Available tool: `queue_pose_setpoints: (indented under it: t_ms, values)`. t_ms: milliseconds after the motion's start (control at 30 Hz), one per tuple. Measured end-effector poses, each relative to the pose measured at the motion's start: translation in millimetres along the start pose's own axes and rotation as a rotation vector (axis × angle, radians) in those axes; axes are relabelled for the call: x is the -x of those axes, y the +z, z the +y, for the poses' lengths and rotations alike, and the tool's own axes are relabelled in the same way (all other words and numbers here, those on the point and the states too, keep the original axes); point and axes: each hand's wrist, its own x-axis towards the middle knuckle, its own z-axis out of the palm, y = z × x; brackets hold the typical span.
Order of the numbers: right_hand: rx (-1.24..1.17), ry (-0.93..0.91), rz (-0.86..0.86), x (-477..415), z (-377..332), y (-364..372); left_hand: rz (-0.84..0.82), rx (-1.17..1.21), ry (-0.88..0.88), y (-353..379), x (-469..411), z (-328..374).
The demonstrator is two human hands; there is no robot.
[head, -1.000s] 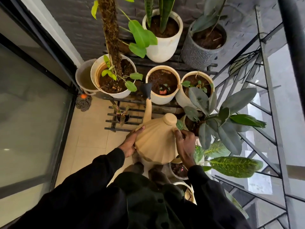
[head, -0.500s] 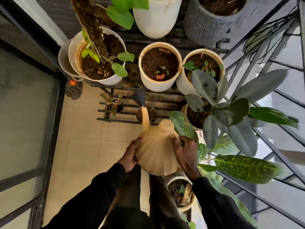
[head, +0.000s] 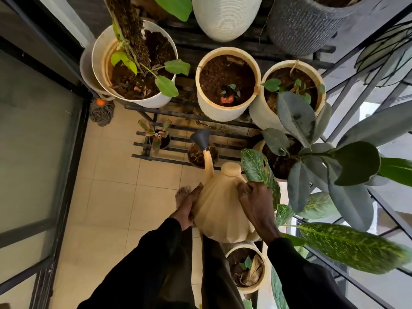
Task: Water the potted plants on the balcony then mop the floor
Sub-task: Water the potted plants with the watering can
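Left hand is pressing flat on the watering can, left flank; right hand is curling round its right shoulder. Spout is pointing away from both, rose hanging over the small dark pot.

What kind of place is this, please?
Most likely a home balcony: potted plants crowd one end, a metal railing closes the open side, and a glass door borders the tiled floor.
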Motion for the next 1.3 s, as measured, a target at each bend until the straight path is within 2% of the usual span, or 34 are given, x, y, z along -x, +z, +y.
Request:
queue_pose_setpoints:
  t_ms: [633, 1300]
  values:
    - [0.060, 0.130, -0.112, -20, -24, 13, -0.051, -0.083, -0.092, -25, -3, 4]
    - [0.063, 0.102, -0.124, -9, -28, 12, -0.040, -0.068, -0.124, -33, -8, -10]
